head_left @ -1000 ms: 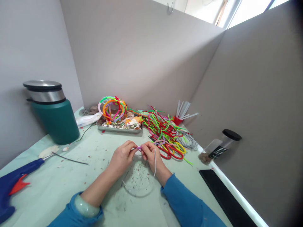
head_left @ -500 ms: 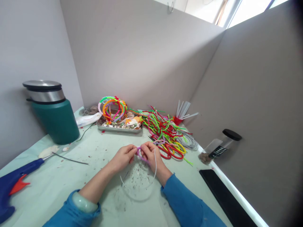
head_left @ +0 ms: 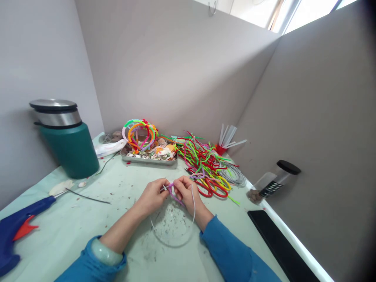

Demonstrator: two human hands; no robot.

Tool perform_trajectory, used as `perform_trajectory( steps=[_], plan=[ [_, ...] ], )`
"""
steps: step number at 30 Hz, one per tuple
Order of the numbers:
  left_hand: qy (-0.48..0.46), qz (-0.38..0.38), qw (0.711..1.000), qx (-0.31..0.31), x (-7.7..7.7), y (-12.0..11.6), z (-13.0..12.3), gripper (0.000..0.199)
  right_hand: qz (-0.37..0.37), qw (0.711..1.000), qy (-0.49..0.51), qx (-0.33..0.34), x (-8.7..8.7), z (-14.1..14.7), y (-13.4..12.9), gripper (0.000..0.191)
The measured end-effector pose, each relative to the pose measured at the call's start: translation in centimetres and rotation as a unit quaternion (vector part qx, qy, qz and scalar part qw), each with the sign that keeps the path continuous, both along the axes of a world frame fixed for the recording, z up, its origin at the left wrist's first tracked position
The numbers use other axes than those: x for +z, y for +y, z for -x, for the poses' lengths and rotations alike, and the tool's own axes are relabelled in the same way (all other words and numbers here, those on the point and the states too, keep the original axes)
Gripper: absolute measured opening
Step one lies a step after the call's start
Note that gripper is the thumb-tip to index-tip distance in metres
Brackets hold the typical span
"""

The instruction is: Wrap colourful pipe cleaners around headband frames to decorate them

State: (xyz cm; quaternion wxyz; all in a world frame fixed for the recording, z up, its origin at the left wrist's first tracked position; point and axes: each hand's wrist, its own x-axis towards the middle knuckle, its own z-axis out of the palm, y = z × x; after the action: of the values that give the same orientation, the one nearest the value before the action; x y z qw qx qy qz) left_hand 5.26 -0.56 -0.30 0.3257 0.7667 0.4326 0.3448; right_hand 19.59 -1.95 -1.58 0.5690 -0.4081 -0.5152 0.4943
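- Since half a second ago, the hoop (head_left: 194, 207) has shifted slightly, and a short white piece of it now shows at the fingertips of the left hand (head_left: 152, 194), beside the purple stem (head_left: 170, 189); the right hand (head_left: 187, 190) is almost in the same place.
- Nearest to the person, the hoop hangs in a round bow below both hands, over the tabletop (head_left: 100, 219); its right side rises to the back of the right hand.
- Left grip is pinched on the hoop, just left of the stem. Right grip seems pinched on the stem; the exact contact is hidden by the fingers.
- What matters most, by my judgement: the stem lies between the two grips, and its loose length slants down to the right, toward the right palm. So the right hand is nearer to it.
- Room for moving is toward the left, as far as the gun (head_left: 35, 208). At right, the black bar (head_left: 276, 239) lies near the tabletop's edge.
- Scissors (head_left: 216, 187) are just beyond the right hand, so this side looks tight.
- Farther, the tray (head_left: 147, 159) and the pile (head_left: 199, 152) stand before the wall (head_left: 176, 78).
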Motion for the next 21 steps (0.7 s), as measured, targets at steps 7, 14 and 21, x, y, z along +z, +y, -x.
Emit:
perform_trajectory(
  steps=[7,14,21],
  plan=[
    [0.097,-0.086,0.991,0.028,0.24,-0.31,0.10,0.012,0.008,1.000,0.002,-0.007,0.00,0.04,0.07,0.026],
    [0.068,-0.078,0.994,0.020,0.46,-0.32,0.14,0.020,0.012,1.000,-0.018,-0.012,-0.12,-0.16,0.19,0.025],
    [-0.024,0.010,1.000,0.008,0.85,-0.30,0.12,0.032,-0.002,1.000,-0.016,-0.010,-0.03,-0.10,0.17,0.025]
  ],
)
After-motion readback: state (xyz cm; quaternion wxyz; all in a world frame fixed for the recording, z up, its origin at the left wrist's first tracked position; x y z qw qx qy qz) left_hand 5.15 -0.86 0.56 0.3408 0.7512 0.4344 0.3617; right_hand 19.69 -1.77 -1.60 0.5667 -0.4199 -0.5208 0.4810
